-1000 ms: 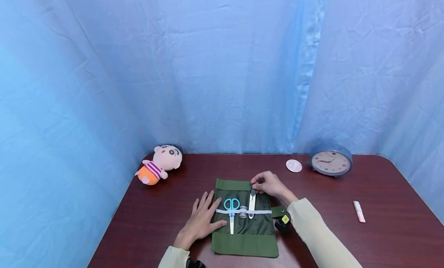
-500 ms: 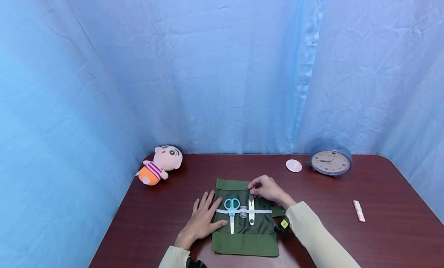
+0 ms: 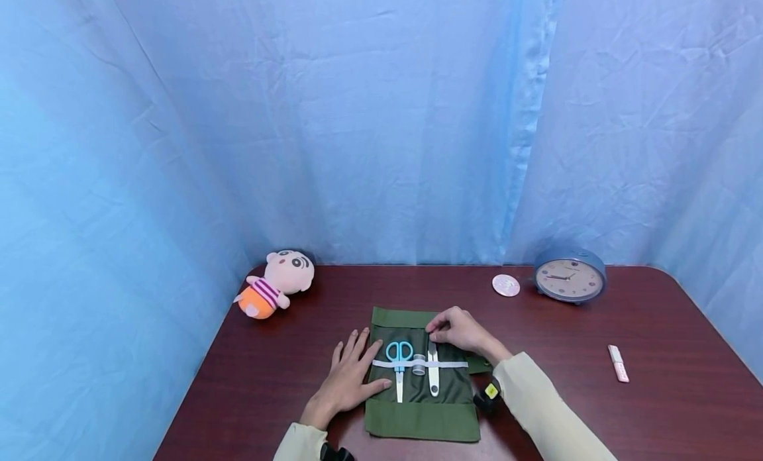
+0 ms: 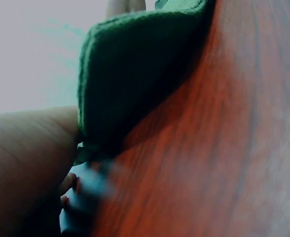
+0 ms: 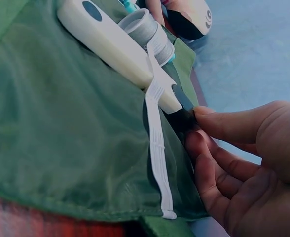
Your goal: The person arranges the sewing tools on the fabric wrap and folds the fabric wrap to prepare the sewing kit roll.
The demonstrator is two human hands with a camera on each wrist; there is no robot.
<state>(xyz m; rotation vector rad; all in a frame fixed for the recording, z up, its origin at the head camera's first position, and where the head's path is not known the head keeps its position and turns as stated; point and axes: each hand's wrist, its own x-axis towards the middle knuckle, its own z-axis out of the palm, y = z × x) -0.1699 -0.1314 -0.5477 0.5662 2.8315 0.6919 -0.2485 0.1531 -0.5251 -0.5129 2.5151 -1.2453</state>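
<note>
On the table (image 3: 250,388), left hand (image 3: 343,385) splays wide at a green pouch (image 3: 422,421); right grip (image 3: 462,330) pinches a white tool (image 3: 434,379).

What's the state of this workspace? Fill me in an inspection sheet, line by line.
Surface: red-brown wood-grained table.
Job's things: green pouch lying open; scissors, spool and white tool under its white band.
Clutter: plush doll, round disc, blue clock, pink-and-white stick.
Hands: left hand spread, thumb on the pouch; right hand pinching the white tool's dark end.
Cables: nothing seen.
Surroundings: blue curtains behind and at both sides.
</note>
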